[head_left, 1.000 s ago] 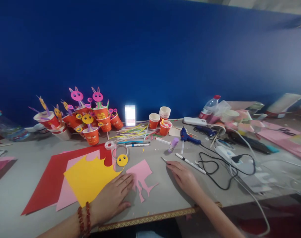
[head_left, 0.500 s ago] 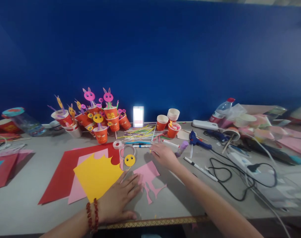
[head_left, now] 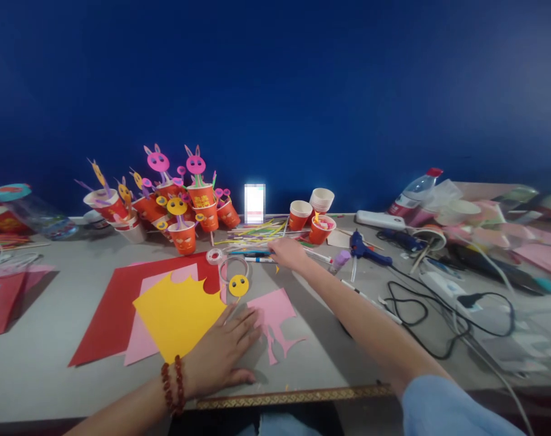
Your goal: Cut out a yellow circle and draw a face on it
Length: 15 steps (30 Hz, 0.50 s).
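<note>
My left hand (head_left: 227, 346) lies flat on the table with fingers spread. Its fingertips are beside a sheet of yellow paper (head_left: 180, 315) with a scalloped cut edge and a pink paper offcut (head_left: 273, 310). Just beyond the fingertips is a round yellow face (head_left: 238, 285) with two eyes. My right hand (head_left: 290, 253) reaches to the near edge of a pile of coloured sticks (head_left: 252, 233), by a white and blue marker (head_left: 257, 260). The back of the hand hides its fingertips. A small yellow paper scrap (head_left: 277, 270) lies below it.
Paper cups with pink and yellow paper figures (head_left: 184, 236) crowd the back left. Stacked cups (head_left: 299, 216) and a lit phone screen (head_left: 254, 204) stand behind the sticks. To the right lie a glue gun (head_left: 366, 251), a purple glue stick (head_left: 341, 259) and tangled black cable (head_left: 414, 321).
My right hand has moved away from me to the stick pile, and the yellow scrap now lies free on the table. My left hand stays flat. The view has shifted slightly.
</note>
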Available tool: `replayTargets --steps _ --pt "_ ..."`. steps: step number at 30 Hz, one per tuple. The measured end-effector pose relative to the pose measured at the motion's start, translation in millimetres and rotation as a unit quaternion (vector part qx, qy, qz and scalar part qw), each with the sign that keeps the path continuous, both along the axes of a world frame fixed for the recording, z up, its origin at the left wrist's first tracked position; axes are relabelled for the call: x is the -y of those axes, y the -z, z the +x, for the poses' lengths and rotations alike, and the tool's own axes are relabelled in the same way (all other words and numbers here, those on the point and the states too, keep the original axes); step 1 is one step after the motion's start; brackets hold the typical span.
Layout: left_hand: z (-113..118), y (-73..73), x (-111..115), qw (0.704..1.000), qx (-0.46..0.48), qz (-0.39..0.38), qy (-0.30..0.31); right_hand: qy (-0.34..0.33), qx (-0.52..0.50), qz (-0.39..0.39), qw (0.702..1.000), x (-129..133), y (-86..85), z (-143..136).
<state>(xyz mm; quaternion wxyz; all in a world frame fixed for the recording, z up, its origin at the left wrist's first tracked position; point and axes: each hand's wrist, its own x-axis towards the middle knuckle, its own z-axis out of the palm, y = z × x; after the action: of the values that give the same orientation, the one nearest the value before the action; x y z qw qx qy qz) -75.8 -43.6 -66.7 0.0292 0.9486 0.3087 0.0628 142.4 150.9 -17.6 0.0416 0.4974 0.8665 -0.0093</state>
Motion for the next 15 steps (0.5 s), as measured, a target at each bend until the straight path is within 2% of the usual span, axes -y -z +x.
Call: replayTargets --steps 8,12,15 --pt "4 -2.0 0 1.0 -0.015 0.003 -0.011 0.001 0.014 0.01 1.0 -12 -1.1 -7" --pt "4 -3.5 1 1.0 -0.002 0.008 -0.017 0.014 -0.017 0.036 0.999 -7 -18.9 -4" --pt "2 -15.0 2 0.997 0.056 0.041 -0.039 0.018 -0.058 0.053 0.997 20 -36.2 7"
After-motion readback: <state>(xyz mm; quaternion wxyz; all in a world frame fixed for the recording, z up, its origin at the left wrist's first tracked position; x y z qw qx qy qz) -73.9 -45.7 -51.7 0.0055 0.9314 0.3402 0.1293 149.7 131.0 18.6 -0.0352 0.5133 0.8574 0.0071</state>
